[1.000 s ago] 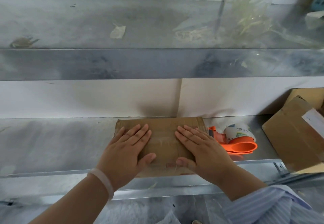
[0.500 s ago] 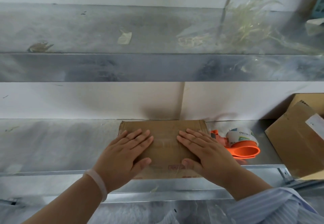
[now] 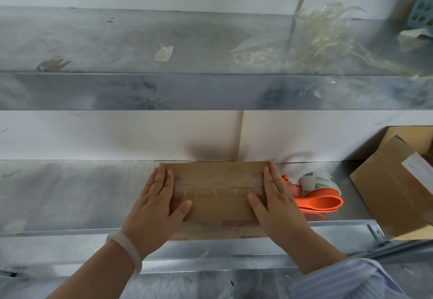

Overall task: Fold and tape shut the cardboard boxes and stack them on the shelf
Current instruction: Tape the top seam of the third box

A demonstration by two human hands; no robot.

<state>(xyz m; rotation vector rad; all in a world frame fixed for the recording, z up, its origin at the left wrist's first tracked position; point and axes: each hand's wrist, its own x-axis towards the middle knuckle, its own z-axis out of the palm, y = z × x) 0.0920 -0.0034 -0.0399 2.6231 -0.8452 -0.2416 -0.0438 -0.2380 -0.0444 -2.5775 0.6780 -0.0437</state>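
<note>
A flat brown cardboard box with clear tape across its top lies on the metal shelf. My left hand clasps its left end, fingers along the edge and thumb on top. My right hand clasps its right end the same way. The box's front edge hangs slightly over the shelf lip. An orange tape dispenser with a white roll lies just right of the box, close to my right hand.
Other cardboard boxes sit at the shelf's far right. An upper metal shelf runs overhead with scraps of used tape on it. A white wall backs the shelf.
Both hands slid outward from the middle of the box top to its left and right ends. The view shifted slightly downward.
</note>
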